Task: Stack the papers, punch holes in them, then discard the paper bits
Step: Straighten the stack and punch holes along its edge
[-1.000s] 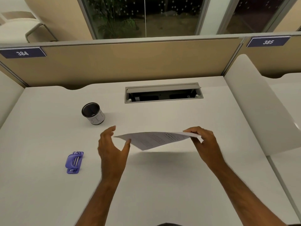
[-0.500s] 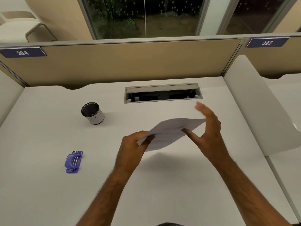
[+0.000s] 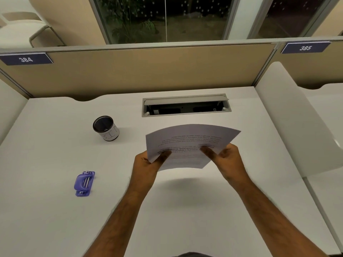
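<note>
Above the desk (image 3: pixel 55 219), papers (image 3: pixel 187 143) pinched between both hands, left (image 3: pixel 146 166), right (image 3: pixel 229 161), seemingly several sheets.

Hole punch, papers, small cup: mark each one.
hole punch (image 3: pixel 84 183), head view, on its purple top lever.
papers (image 3: pixel 189 140), head view, on the upper printed sheet.
small cup (image 3: pixel 109 131), head view, on its white side wall.

Open cable tray (image 3: pixel 186 106) behind; placards 384 (image 3: pixel 26 59) and 385 (image 3: pixel 305 47) (blue) above.

The papers (image 3: pixel 187 143) hide most fingers of both hands; their print is too blurred to read, and perhaps upside down.
</note>
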Available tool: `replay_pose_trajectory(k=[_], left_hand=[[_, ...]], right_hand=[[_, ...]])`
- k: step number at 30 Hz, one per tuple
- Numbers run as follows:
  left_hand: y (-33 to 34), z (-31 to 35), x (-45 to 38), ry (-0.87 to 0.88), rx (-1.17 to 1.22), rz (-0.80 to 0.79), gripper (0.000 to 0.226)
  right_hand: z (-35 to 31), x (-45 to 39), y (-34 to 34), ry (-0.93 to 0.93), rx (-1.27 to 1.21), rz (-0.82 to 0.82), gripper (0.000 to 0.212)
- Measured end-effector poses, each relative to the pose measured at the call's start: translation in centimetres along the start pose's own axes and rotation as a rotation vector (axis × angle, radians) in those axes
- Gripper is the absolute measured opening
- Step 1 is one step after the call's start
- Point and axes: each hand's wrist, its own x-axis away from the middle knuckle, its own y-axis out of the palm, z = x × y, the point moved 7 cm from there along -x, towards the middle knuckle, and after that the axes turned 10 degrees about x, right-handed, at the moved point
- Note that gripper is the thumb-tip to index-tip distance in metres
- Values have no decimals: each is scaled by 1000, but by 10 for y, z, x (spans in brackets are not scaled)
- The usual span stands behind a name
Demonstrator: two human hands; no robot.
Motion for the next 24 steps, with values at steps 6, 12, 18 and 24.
replay_pose_trajectory(k=[6, 12, 18, 24], left_hand=[[-2, -35, -3, -119, -101, -41, 23], [-6, -37, -3, -85, -84, -44, 25], [-6, -45, -3, -119, -128, -55, 30], [-6, -40, -1, -117, -131, -45, 22]], right_hand=[[45, 9, 20, 126, 82, -10, 17], [51, 13, 25, 140, 88, -9, 19], [60, 13, 27, 171, 102, -24, 24], [61, 16, 25, 165, 87, 20, 20]])
